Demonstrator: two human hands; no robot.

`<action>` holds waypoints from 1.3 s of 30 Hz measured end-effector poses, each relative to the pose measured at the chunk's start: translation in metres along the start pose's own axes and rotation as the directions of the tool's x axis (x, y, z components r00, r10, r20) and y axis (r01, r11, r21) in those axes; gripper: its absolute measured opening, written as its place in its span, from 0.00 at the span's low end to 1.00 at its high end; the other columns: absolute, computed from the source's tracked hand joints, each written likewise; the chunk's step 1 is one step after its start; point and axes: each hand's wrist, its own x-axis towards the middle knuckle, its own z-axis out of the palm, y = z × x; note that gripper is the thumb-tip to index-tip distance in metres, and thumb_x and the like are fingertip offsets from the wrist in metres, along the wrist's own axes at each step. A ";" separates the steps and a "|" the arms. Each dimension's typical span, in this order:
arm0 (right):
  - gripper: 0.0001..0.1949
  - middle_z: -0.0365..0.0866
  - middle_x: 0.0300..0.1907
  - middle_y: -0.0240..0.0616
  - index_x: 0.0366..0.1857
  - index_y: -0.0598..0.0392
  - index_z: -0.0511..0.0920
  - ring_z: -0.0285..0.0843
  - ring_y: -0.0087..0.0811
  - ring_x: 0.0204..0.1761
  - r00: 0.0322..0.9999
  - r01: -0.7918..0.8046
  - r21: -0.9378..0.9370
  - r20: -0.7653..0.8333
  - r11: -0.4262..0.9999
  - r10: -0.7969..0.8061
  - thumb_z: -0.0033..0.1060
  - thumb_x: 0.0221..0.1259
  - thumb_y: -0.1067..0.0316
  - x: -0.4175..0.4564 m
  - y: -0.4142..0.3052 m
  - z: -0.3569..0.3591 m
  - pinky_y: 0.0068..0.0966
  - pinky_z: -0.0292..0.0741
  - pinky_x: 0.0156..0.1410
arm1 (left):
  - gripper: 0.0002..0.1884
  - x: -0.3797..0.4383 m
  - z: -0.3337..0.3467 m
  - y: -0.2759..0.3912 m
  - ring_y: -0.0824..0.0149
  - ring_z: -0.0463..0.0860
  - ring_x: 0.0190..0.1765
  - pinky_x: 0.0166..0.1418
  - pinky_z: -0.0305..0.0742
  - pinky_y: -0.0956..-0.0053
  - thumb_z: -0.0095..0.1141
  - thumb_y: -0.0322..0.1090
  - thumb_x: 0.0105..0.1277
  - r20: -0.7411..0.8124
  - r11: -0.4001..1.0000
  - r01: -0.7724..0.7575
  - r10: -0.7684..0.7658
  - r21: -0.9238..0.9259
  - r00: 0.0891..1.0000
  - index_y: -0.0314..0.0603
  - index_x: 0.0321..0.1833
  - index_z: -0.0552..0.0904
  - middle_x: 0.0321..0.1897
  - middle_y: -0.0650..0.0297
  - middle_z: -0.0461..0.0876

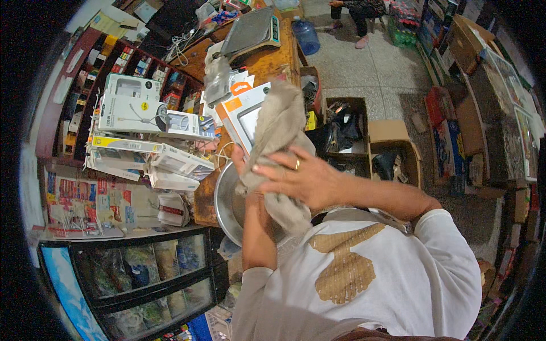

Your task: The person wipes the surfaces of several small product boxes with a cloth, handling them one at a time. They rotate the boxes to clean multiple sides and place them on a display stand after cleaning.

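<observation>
A white product box with orange panels is tilted up in front of me. My left hand grips its lower edge, with most of the fingers hidden behind the cloth and box. A crumpled beige cloth covers the right part of the box and drapes down over my left wrist. My right hand, which has a ring on it, presses the cloth against the box and is slightly blurred. Under my forearm, a round metal basin shows its rim.
Stacked charger and cable boxes stand at the left. Beyond them are a wooden desk and a weighing scale. A glass display case lies at lower left. Open cartons sit on the floor. A seated person is farther off.
</observation>
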 end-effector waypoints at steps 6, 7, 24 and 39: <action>0.29 0.70 0.72 0.43 0.65 0.48 0.75 0.70 0.44 0.71 0.896 -0.339 0.446 -0.115 0.829 0.428 0.68 0.55 0.60 0.049 0.038 -0.037 0.40 0.70 0.72 | 0.39 -0.011 0.010 -0.006 0.57 0.75 0.69 0.74 0.69 0.58 0.47 0.63 0.70 0.320 0.992 0.066 -0.029 -0.106 0.947 0.44 0.76 0.65 0.72 0.56 0.71; 0.31 0.72 0.70 0.44 0.65 0.49 0.75 0.72 0.42 0.69 0.872 -0.344 0.325 -0.237 0.881 0.428 0.71 0.55 0.57 0.052 0.052 -0.031 0.37 0.69 0.73 | 0.39 -0.008 0.007 -0.006 0.60 0.76 0.68 0.72 0.71 0.59 0.50 0.62 0.69 -0.061 0.942 -0.024 0.047 0.334 0.997 0.45 0.76 0.65 0.71 0.58 0.72; 0.28 0.78 0.61 0.46 0.65 0.44 0.76 0.74 0.53 0.64 0.990 -0.026 0.122 -0.136 0.992 0.042 0.59 0.56 0.68 0.037 0.025 -0.021 0.46 0.70 0.70 | 0.30 0.002 -0.030 -0.019 0.60 0.82 0.59 0.66 0.78 0.62 0.57 0.54 0.69 0.256 0.365 -0.346 0.272 0.865 0.927 0.44 0.68 0.73 0.57 0.57 0.82; 0.35 0.68 0.72 0.49 0.72 0.53 0.67 0.66 0.49 0.73 0.969 -0.236 0.215 0.129 0.948 0.212 0.58 0.54 0.80 -0.046 0.003 0.020 0.42 0.66 0.76 | 0.42 0.001 -0.009 0.003 0.53 0.77 0.68 0.72 0.71 0.50 0.55 0.61 0.64 -0.080 0.929 -0.306 0.328 0.209 0.941 0.46 0.77 0.64 0.68 0.56 0.76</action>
